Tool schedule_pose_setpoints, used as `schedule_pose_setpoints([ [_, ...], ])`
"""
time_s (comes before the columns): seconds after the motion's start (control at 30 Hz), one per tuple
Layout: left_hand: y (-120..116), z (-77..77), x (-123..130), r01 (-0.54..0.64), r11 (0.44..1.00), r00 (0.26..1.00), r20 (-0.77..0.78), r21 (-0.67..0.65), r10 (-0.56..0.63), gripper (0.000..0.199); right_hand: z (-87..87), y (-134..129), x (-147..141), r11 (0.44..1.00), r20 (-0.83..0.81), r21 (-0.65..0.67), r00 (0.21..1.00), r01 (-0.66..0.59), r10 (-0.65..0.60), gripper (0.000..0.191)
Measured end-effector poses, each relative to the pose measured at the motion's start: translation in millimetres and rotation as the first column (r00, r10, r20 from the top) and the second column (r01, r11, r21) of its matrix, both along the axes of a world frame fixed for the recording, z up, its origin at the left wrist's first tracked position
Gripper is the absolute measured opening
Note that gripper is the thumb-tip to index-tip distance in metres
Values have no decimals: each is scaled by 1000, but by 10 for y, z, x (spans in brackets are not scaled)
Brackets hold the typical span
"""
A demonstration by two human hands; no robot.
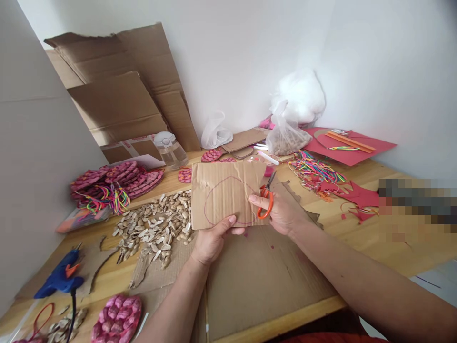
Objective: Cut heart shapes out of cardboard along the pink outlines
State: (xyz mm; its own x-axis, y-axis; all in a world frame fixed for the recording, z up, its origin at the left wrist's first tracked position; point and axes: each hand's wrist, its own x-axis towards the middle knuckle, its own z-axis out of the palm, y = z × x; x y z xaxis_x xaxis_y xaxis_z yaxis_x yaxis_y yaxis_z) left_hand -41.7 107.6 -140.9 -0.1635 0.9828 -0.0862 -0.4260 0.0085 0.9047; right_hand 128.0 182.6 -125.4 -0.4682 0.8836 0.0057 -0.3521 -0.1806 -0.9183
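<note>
A squarish piece of corrugated cardboard [228, 195] with a rounded outline drawn on it is held up over the table. My left hand [217, 236] grips its lower edge, thumb on the front face and fingers behind. Orange-handled scissors [266, 202] are in my right hand [280, 209], beside the right edge of the cardboard. Their blades point up and away, and my right thumb rests near the drawn line. Beneath both hands lies a larger flat cardboard sheet [264, 286].
Left of the hands are peanut shells [157, 224], a blue glue gun [64, 274], pink shell-covered pieces [117, 319] and a water bottle [171, 150]. Colourful cords [317, 166], red paper [353, 145] and a bag of shells [287, 138] lie at the back right. Large cardboard [124, 85] leans on the wall.
</note>
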Motion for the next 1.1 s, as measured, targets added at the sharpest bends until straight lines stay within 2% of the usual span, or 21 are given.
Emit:
schedule_pose_setpoints([
  [0.13,-8,-26,-17,53,998,998,-18,-31,-54,35,35,-4,4,999,-69,-33,998,12,-15,39],
  [0.27,-11,-29,-10,32,999,999,-6,-30,-32,27,68,-21,4,998,-89,-58,996,-29,24,41],
  [0.47,-6,-24,-9,60,997,998,9,-48,-60,26,87,-18,12,991,-104,-134,994,6,-20,42],
  [0.57,-12,-26,-15,65,997,998,3,-50,-65,26,83,-6,17,991,-110,-134,994,-25,10,46],
  [0.73,-7,-21,-23,35,999,999,19,-37,-34,26,60,2,6,993,-105,-115,993,39,-51,40],
  [0.87,-2,-31,-35,52,997,999,11,-56,-52,28,31,0,-15,992,-140,-122,989,26,-43,41],
  [0.97,22,-46,-83,5,999,999,40,-48,-3,27,-12,34,-10,982,-128,-183,990,38,-62,36],
  [1.03,56,-47,-141,-50,998,996,75,-32,53,27,-43,78,11,971,-73,-215,989,110,-128,38],
  [1.1,97,-40,-207,-115,993,986,120,-17,117,27,-67,121,37,962,8,-190,980,197,-199,42],
])
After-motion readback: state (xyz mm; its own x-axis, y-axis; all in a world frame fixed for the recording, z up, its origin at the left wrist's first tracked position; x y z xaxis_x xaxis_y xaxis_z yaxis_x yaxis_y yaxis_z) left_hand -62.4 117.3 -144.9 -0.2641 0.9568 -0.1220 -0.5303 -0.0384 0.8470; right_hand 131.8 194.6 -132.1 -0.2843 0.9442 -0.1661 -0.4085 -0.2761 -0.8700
